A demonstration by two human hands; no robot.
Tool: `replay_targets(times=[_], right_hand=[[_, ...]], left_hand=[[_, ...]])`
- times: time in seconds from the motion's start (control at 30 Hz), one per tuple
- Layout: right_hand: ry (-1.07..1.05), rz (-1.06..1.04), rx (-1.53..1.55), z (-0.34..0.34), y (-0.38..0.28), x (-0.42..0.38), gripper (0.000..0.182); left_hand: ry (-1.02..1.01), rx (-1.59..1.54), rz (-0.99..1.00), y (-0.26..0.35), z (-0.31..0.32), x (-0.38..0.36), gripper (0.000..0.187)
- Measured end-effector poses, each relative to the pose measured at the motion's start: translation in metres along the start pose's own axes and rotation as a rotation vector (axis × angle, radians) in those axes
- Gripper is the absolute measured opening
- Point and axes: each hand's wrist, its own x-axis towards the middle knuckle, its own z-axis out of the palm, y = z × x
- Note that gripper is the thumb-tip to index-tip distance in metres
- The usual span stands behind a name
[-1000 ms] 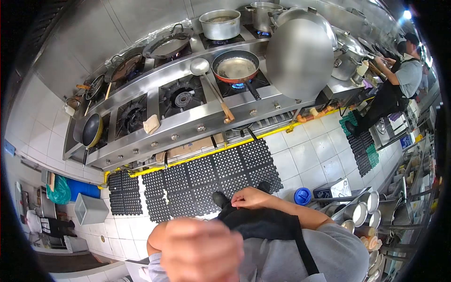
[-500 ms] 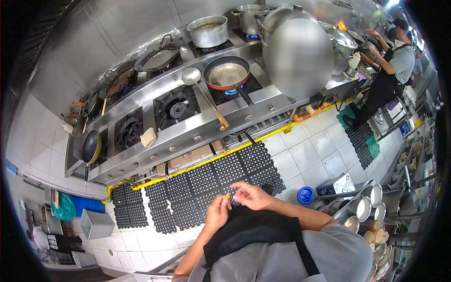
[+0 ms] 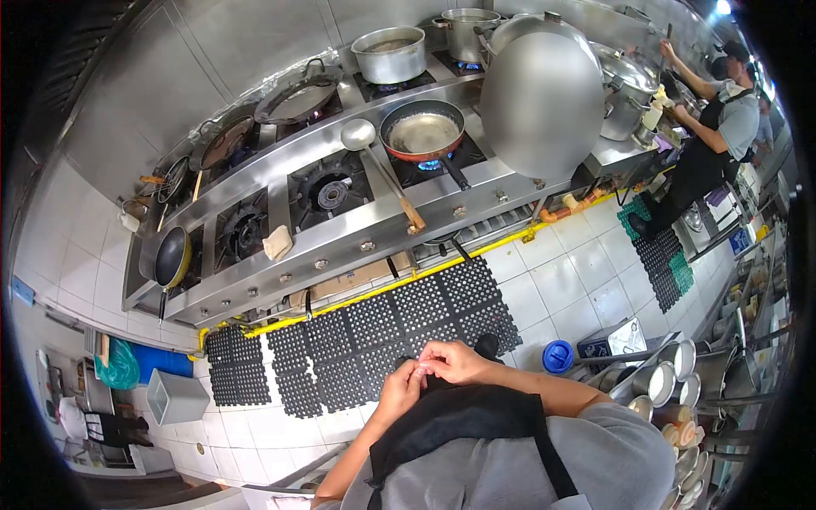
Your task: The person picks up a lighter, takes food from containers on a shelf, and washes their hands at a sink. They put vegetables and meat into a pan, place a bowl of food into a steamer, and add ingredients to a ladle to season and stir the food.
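Note:
My left hand (image 3: pixel 401 388) and my right hand (image 3: pixel 452 361) meet in front of the black apron (image 3: pixel 476 416), fingertips pinched together. Whatever is between the fingers is too small or hidden to make out. Ahead of me a red-sided frying pan (image 3: pixel 422 130) with pale contents sits over a blue flame. A ladle (image 3: pixel 358 134) with a wooden handle lies across the stove's front beside it. On the stove edge rests a folded cloth (image 3: pixel 278 244).
A steel stove (image 3: pixel 348 255) spans the view, with pots (image 3: pixel 389 56) at its back. Black mats (image 3: pixel 382 331) cover the floor before it. A person in a black apron (image 3: pixel 701 144) stands at the right. Stacked pots and a blue lid (image 3: pixel 558 356) are nearby.
My right hand has come down to meet my left. The small orange piece between my left fingers no longer shows. The other person has raised an arm holding a utensil. The view has shifted slightly.

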Motion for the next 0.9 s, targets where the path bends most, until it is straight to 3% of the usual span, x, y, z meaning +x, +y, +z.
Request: replay_targets(times=[0.2, 0.53, 0.6, 0.7, 0.9], right_hand=[[0.071, 0.031, 0.176, -0.001, 0.011, -0.001, 0.008], [0.027, 0.042, 0.082, -0.007, 0.008, -0.002, 0.014], [0.084, -0.154, -0.015, -0.007, 0.001, -0.004, 0.016], [-0.004, -0.147, -0.157, -0.012, -0.001, -0.002, 0.017], [0.03, -0.005, -0.113, -0.009, 0.008, -0.001, 0.017]], left_hand=[[-0.019, -0.069, -0.123, 0.005, 0.002, 0.002, 0.022], [-0.029, -0.044, -0.073, 0.0, 0.002, 0.004, 0.022], [-0.025, -0.048, -0.075, -0.002, 0.002, 0.003, 0.022], [-0.057, -0.074, -0.092, -0.007, 0.002, 0.002, 0.023], [-0.036, -0.258, -0.136, -0.013, 0.007, 0.001, 0.017]])
